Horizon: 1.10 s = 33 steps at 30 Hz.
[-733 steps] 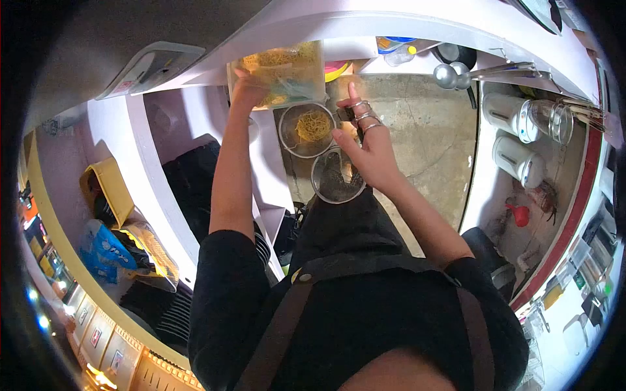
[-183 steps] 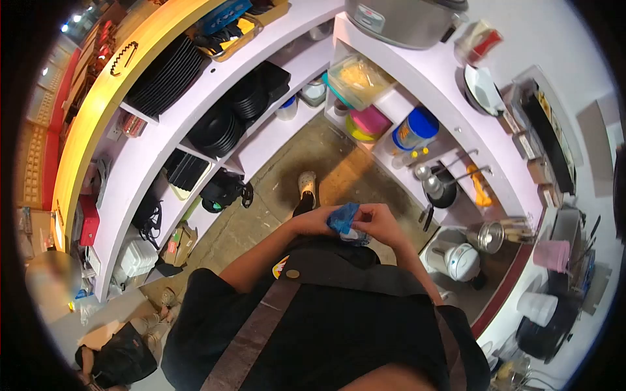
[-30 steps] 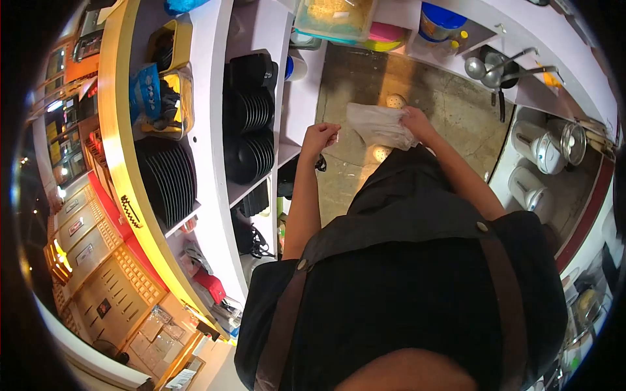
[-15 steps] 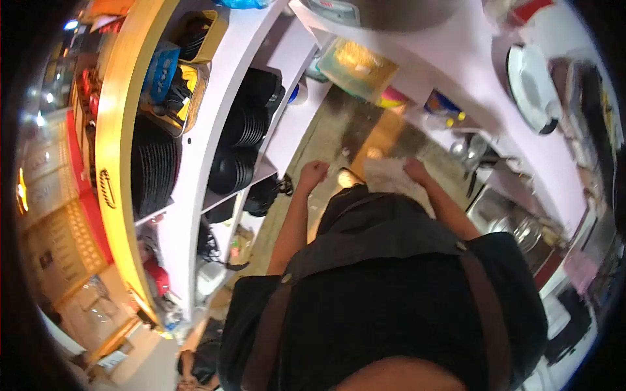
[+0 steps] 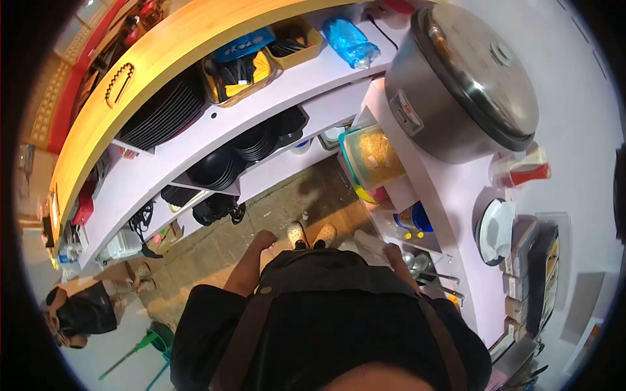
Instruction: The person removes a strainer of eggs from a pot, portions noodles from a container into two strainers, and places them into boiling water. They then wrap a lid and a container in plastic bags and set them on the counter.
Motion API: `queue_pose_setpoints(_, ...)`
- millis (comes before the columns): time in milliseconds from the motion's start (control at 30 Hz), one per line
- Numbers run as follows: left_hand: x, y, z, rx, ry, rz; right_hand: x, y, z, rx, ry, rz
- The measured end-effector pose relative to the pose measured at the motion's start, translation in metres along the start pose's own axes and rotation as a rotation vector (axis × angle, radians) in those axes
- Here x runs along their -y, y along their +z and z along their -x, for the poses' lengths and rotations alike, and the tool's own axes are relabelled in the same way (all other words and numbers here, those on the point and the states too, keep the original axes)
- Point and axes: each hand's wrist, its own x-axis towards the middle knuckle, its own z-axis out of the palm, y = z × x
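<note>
My left hand (image 5: 265,240) hangs low on the left of my body, fingers curled closed, with nothing seen sticking out of it. On the other side my right hand (image 5: 392,253) is closed on a thin, whitish, see-through sheet that looks like a plastic bag (image 5: 370,242); it hangs beside my legs. Part of the right fingers is hidden. Close to this hand, metal ladles (image 5: 417,262) lie by the right counter. Below, my clogs (image 5: 297,232) stand on the floor between the hands.
A large rice cooker (image 5: 433,91) stands on the right counter, with a white plate (image 5: 497,231) farther along. Shelves at left hold black plates (image 5: 171,111), black bowls (image 5: 215,168) and cutlery trays (image 5: 240,78). A person (image 5: 88,306) is at lower left, near a green bucket (image 5: 160,337).
My view has turned to the right, bringing the rice cooker fully into sight. Both hands stay low and closed, the right one still with the see-through sheet.
</note>
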Motion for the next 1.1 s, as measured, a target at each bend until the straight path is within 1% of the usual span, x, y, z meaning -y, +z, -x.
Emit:
queue_pose_setpoints(33,-0.007,0.000,-0.005,-0.061,0.006,0.075,0.022,-0.009,-0.003,0.021,-0.075,0.076)
queue_pose_setpoints(100,-0.027,-0.008,-0.013,-0.108,0.016,0.032,0.060,-0.020,-0.014,0.060,-0.223,0.223)
queue_pose_setpoints(133,-0.038,-0.011,-0.010,-0.120,0.013,0.006,0.071,-0.010,-0.020,-0.025,-0.139,0.041)
queue_pose_setpoints(167,-0.052,-0.019,-0.006,-0.109,0.123,-0.089,0.073,0.002,-0.023,-0.109,-0.043,-0.147)
queue_pose_setpoints(200,-0.062,-0.025,-0.003,-0.090,0.232,-0.193,0.084,-0.001,-0.017,-0.090,-0.133,-0.209)
queue_pose_setpoints(233,-0.065,-0.019,-0.004,-0.136,0.141,-0.009,0.068,0.013,-0.033,0.053,-0.170,0.076)
queue_pose_setpoints(267,-0.068,-0.017,-0.006,-0.186,0.045,0.160,0.111,-0.009,-0.003,-0.012,-0.113,-0.049)
queue_pose_setpoints(300,-0.070,-0.021,-0.009,-0.140,0.063,0.150,0.084,0.017,-0.012,-0.085,-0.323,0.011)
queue_pose_setpoints(333,-0.072,-0.025,-0.011,-0.088,0.075,0.134,0.050,0.038,-0.027,0.081,-0.411,0.189)
queue_pose_setpoints(367,-0.070,-0.025,-0.015,-0.137,0.122,-0.005,0.047,0.038,-0.020,0.178,-0.384,0.361)
queue_pose_setpoints(400,-0.072,-0.032,-0.017,-0.100,0.176,-0.046,0.028,0.060,-0.014,0.144,-0.262,0.257)
queue_pose_setpoints(433,-0.078,-0.037,-0.014,-0.077,0.087,-0.004,0.044,0.053,0.001,0.126,-0.052,0.178)
queue_pose_setpoints(467,-0.048,-0.028,-0.038,-0.067,0.100,0.064,0.034,0.075,0.013,-0.108,-0.052,0.110)
queue_pose_setpoints(500,-0.071,-0.042,-0.031,-0.054,0.057,-0.040,0.024,0.081,0.014,0.041,-0.105,0.265)
queue_pose_setpoints(533,-0.063,-0.045,-0.046,-0.041,0.080,-0.032,0.017,0.074,0.016,0.200,-0.169,0.421)
queue_pose_setpoints(567,-0.054,-0.044,-0.063,-0.028,0.103,-0.013,0.028,0.068,0.019,0.190,-0.037,0.370)
queue_pose_setpoints(600,-0.058,-0.047,-0.073,-0.049,0.133,-0.011,0.026,0.075,0.019,0.018,0.075,0.055)
queue_pose_setpoints(633,-0.064,-0.053,-0.087,-0.078,0.167,-0.003,0.039,0.068,0.015,0.042,0.282,-0.158)
queue_pose_setpoints(700,-0.052,-0.062,-0.139,-0.095,0.120,0.060,0.043,0.079,-0.001,0.025,0.427,-0.334)
queue_pose_setpoints(733,-0.074,-0.070,-0.145,-0.137,0.161,0.060,0.042,0.092,-0.010,0.019,0.492,-0.420)
queue_pose_setpoints(767,-0.095,-0.077,-0.152,-0.213,0.211,-0.061,0.039,0.109,-0.019,-0.027,0.490,-0.449)
queue_pose_setpoints(800,-0.092,-0.079,-0.171,-0.239,0.241,0.040,0.036,0.124,-0.028,-0.077,0.489,-0.477)
queue_pose_setpoints(833,-0.086,-0.082,-0.191,-0.234,0.279,0.073,0.032,0.140,-0.036,-0.131,0.489,-0.502)
queue_pose_setpoints(867,-0.079,-0.082,-0.207,-0.229,0.317,0.110,0.029,0.155,-0.044,-0.123,0.507,-0.526)
queue_pose_setpoints(933,-0.080,-0.076,-0.222,-0.213,0.322,0.102,0.021,0.184,-0.059,-0.108,0.533,-0.568)
queue_pose_setpoints(1033,-0.085,-0.066,-0.225,-0.194,0.279,0.061,0.012,0.218,-0.073,-0.024,0.427,-0.605)
queue_pose_setpoints(1067,-0.088,-0.064,-0.224,-0.188,0.260,0.046,0.011,0.226,-0.073,-0.016,0.479,-0.584)
queue_pose_setpoints(1100,-0.089,-0.064,-0.225,-0.238,0.295,0.062,0.029,0.214,-0.070,-0.015,0.530,-0.562)
